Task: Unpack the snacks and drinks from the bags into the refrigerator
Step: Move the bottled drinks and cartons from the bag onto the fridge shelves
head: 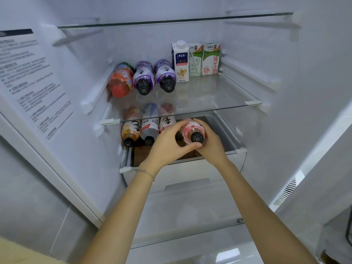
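Pink plastic bottle with black cap (193, 131) is being laid beside three lying bottles (144, 128), left hand (167, 144) and right hand (211, 147) grasping it; next probably needing level sliding, then release.

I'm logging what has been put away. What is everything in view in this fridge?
Red-capped bottle: one, orange, lying, middle shelf left.
Purple bottles: two, black caps, lying beside it.
Blue carton: one, blue-white, upright, shelf back.
Green cartons: two, green-white, upright, right of it.
Lower bottles: three, orange, grey, pink, lying under that shelf.
Held bottle: one, pink, right end of that row.
Drawer: one, white, underneath.
Sticker: one, white, left wall.
Left hand: holds the pink bottle's left side.
Right hand: holds its right side.
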### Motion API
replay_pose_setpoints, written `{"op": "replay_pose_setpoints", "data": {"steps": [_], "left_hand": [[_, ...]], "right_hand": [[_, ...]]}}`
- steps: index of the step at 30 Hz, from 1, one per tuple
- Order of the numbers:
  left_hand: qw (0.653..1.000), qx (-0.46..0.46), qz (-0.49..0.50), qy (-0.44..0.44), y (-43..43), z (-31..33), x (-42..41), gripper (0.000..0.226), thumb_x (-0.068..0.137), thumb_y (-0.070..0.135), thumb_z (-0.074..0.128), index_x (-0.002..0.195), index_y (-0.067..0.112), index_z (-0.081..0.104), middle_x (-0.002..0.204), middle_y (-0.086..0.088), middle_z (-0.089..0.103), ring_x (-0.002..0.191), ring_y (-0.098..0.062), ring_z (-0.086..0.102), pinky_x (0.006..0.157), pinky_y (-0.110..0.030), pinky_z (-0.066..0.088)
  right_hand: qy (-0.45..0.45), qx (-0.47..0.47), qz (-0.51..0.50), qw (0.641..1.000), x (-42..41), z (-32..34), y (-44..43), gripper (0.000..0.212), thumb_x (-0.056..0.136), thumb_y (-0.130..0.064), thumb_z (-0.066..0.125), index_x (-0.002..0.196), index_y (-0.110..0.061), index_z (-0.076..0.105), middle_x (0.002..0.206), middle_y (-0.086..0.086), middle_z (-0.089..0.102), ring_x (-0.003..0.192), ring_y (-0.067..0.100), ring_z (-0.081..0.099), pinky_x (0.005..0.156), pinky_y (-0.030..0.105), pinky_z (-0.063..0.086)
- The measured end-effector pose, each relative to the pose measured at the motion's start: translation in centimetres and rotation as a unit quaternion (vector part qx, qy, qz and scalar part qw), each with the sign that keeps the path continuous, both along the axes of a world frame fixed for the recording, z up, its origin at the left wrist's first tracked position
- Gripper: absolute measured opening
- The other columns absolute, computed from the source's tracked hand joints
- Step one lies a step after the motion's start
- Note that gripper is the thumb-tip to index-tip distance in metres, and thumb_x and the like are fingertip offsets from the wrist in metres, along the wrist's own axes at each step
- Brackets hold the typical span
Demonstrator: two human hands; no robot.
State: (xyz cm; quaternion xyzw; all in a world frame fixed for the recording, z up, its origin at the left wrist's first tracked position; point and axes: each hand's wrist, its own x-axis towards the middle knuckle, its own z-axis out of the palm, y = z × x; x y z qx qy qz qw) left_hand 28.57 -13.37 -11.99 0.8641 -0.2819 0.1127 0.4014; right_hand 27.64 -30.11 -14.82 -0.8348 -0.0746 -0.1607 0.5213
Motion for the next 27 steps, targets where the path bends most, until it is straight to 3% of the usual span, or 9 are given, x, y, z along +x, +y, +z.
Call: {"op": "replay_pose_setpoints", "data": {"steps": [3,5,8,12,15,18,21,27], "left_hand": [[1.000,0.005,0.004,-0.022,-0.2,0.1,0.1,0.077,0.072,0.058,0.074,0.137,0.025,0.049,0.127,0.010,0.060,0.109,-0.001,0.055,0.094,-0.021,0.048],[0.999,0.023,0.004,-0.025,-0.1,-0.3,0.4,0.080,0.072,0.056,0.076,0.139,0.021,0.048,0.130,0.006,0.060,0.113,-0.006,0.056,0.096,-0.026,0.049],[0.997,0.064,0.012,-0.032,0.1,-0.9,0.9,0.085,0.071,0.057,0.077,0.140,0.017,0.047,0.133,0.000,0.058,0.119,-0.014,0.053,0.100,-0.036,0.047],[0.996,0.082,0.018,-0.031,0.2,-1.5,1.7,0.086,0.072,0.058,0.075,0.141,0.017,0.045,0.135,0.000,0.055,0.123,-0.018,0.049,0.103,-0.039,0.044],[0.993,0.098,0.015,-0.057,0.3,-1.9,2.1,0.085,0.070,0.057,0.077,0.139,0.019,0.047,0.137,0.000,0.055,0.129,-0.020,0.045,0.113,-0.036,0.031],[0.990,0.115,0.023,-0.074,0.4,-1.9,2.3,0.084,0.070,0.055,0.079,0.140,0.020,0.047,0.144,-0.001,0.049,0.140,-0.021,0.034,0.118,-0.034,0.011],[0.988,0.133,0.037,-0.066,0.4,-1.9,2.7,0.084,0.070,0.056,0.078,0.140,0.023,0.046,0.147,-0.003,0.045,0.144,-0.022,0.025,0.120,-0.042,0.009],[0.986,0.154,0.037,-0.051,0.6,-2.5,4.3,0.082,0.075,0.056,0.073,0.144,0.024,0.042,0.150,0.001,0.043,0.146,-0.021,0.021,0.121,-0.047,0.009]], "right_hand": [[0.024,0.004,0.019,1.000,0.0,0.0,-0.2,0.066,0.085,-0.015,0.071,0.140,-0.033,0.039,0.123,-0.016,0.050,0.099,-0.013,0.050,0.076,-0.002,0.042],[0.043,0.015,0.044,0.998,-0.1,-0.2,-0.5,0.075,0.085,-0.013,0.071,0.146,-0.031,0.032,0.130,-0.015,0.045,0.108,-0.009,0.048,0.083,-0.001,0.040],[0.052,0.025,0.046,0.997,-0.4,-0.9,-1.1,0.081,0.080,-0.015,0.076,0.147,-0.030,0.032,0.148,-0.008,0.035,0.132,0.007,0.041,0.107,0.026,0.039],[0.102,0.106,0.111,0.983,-1.2,-1.1,-2.1,0.075,0.080,-0.002,0.074,0.141,-0.029,0.038,0.134,-0.012,0.052,0.118,-0.003,0.055,0.097,0.023,0.049],[0.135,0.081,0.153,0.976,-0.9,-1.0,-3.1,0.086,0.080,0.002,0.073,0.149,-0.027,0.031,0.141,-0.005,0.051,0.126,0.007,0.053,0.104,0.037,0.047],[0.158,0.021,0.170,0.973,-0.6,-0.9,-3.3,0.100,0.070,-0.012,0.082,0.149,-0.035,0.026,0.142,-0.008,0.049,0.127,0.010,0.052,0.104,0.043,0.046],[0.154,-0.023,0.145,0.977,-0.1,-0.6,-2.7,0.106,0.067,-0.018,0.087,0.150,-0.033,0.022,0.142,-0.010,0.048,0.126,0.006,0.051,0.104,0.039,0.047],[0.131,-0.051,0.098,0.985,1.8,-0.8,-2.2,0.097,0.068,-0.027,0.087,0.144,-0.030,0.028,0.143,-0.008,0.046,0.132,0.008,0.043,0.110,0.040,0.040]]}}
